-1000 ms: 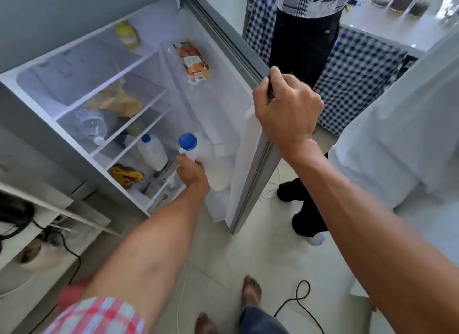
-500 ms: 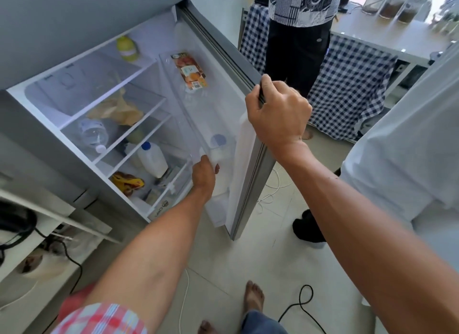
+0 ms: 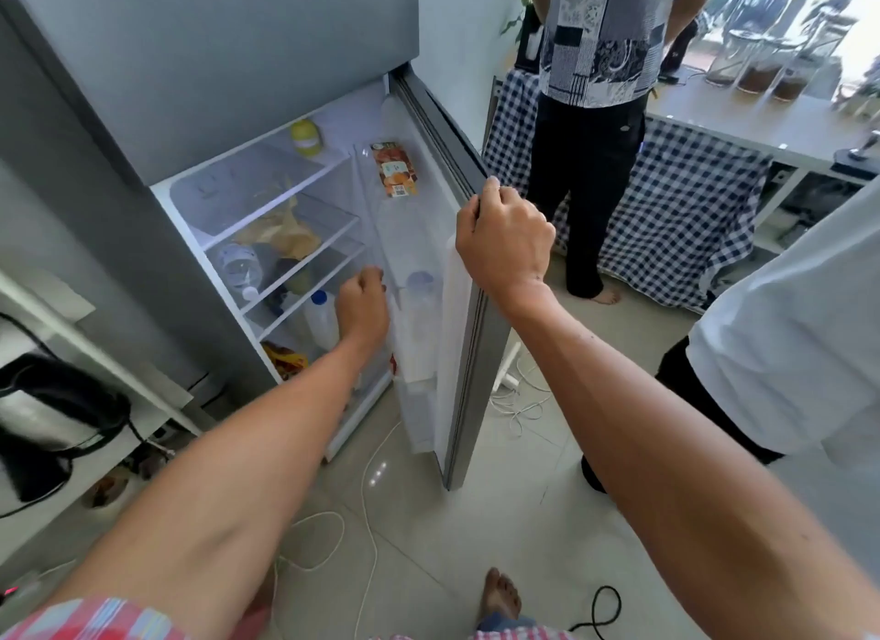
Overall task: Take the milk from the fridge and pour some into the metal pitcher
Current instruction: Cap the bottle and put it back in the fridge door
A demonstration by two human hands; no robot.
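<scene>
Left hand: the left hand (image 3: 364,306) is curled loosely and holds nothing; a second ago it gripped the blue-capped milk bottle (image 3: 419,325), lifted clear.
Milk now: back in the door bin, just right of those fingers, seen through frosted plastic.
Meaning: the take looks undone or paused; no pitcher in view.
Right hand: the right hand (image 3: 505,244) stays clamped on the fridge door (image 3: 469,353) edge.
Beyond the fingers: a second bottle (image 3: 321,322) on the shelf.
Obstacles: cables (image 3: 366,496) on the floor; a bystander (image 3: 595,115) behind the door.

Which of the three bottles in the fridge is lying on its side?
The clear bottle on the middle shelf lies on its side. The blue-capped bottle on the shelf below and the bottle in the door both stand upright.
</scene>
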